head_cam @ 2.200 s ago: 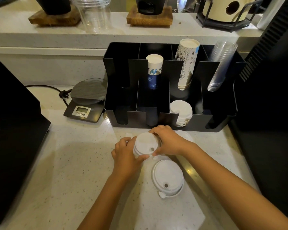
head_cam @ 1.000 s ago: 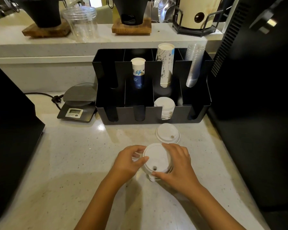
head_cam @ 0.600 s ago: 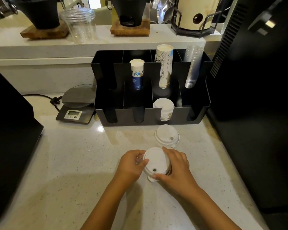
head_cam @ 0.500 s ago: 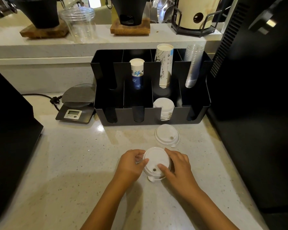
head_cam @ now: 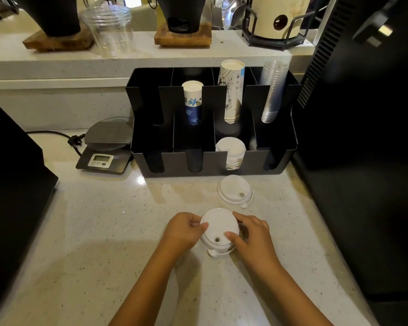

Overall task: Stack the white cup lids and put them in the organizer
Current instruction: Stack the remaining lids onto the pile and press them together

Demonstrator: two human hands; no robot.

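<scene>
A short stack of white cup lids (head_cam: pixel 218 228) rests on the counter between my hands. My left hand (head_cam: pixel 183 231) grips its left side and my right hand (head_cam: pixel 252 234) grips its right side, thumb on top. One single white lid (head_cam: pixel 234 189) lies flat on the counter just beyond the stack, in front of the black organizer (head_cam: pixel 278 161). Inside the organizer's front row, third slot from the left, stands another stack of white lids (head_cam: pixel 230 149).
The organizer's back row holds blue-and-white paper cups (head_cam: pixel 192 100), taller printed paper cups (head_cam: pixel 231 88) and clear plastic cups (head_cam: pixel 272 90). A digital scale (head_cam: pixel 106 147) sits left of it. Black machines flank the counter on both sides. A raised shelf runs behind.
The stack went from the lid pile near the organizer down onto the lid that lay closer to me, which joined it. Both hands kept hold and pressed the stack to the counter.
</scene>
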